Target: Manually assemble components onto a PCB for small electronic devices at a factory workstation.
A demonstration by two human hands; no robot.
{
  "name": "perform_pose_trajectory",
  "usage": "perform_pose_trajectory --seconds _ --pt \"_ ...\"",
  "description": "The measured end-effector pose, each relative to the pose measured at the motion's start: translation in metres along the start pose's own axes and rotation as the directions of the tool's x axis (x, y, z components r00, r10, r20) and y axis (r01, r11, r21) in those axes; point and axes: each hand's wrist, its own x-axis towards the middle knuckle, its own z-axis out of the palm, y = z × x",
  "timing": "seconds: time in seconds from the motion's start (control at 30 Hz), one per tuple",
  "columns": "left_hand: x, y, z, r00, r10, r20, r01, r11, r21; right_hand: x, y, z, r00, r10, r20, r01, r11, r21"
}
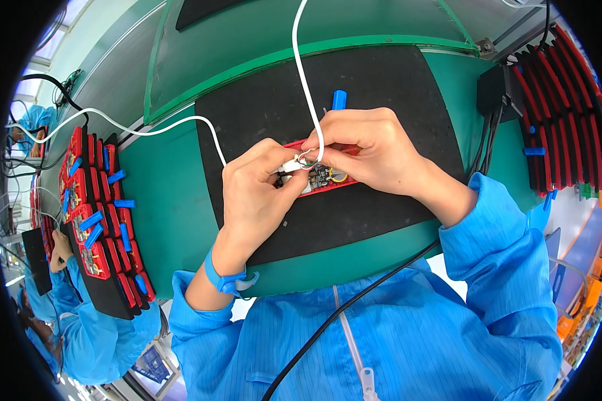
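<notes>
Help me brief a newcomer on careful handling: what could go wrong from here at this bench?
The thin wires between the left hand and right hand could strain or break if the white cable rising from them is tugged.

They sit just over the red-edged circuit board, so a slip might knock its parts.

The black cable crossing the person's front could snag on a sleeve.

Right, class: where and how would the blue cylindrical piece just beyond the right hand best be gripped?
Probably by its exposed far end, pinched across its narrow width from the far side. That end of the blue cylindrical piece shows free against the black mat, while its near end is hidden behind the right hand, which blocks the near approach.
</notes>
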Motion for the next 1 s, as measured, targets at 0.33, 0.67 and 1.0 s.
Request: perform_pose_trajectory --seconds 0.33,0.67,1.0 --pt "-0.001 -0.0005 0.001 0.999 0.036 -0.015 -0.036 0.999 0.026 0.0035 -0.0001 -0.0041 0.998 0.007 0.06 -0.005 1.0 -0.024" --pt "-0.0008 0.0026 0.0008 0.998 0.057 -0.019 -0.056 0.997 0.053 0.0051 0.0029 -0.0049 0.999 -0.028 0.047 0.028 1.0 -0.001" --pt "-0.0007 0.0026 0.0014 0.998 0.055 -0.006 -0.054 0.997 0.052 0.0063 0.0006 -0.0056 0.999 -0.024 0.045 0.023 1.0 0.017"
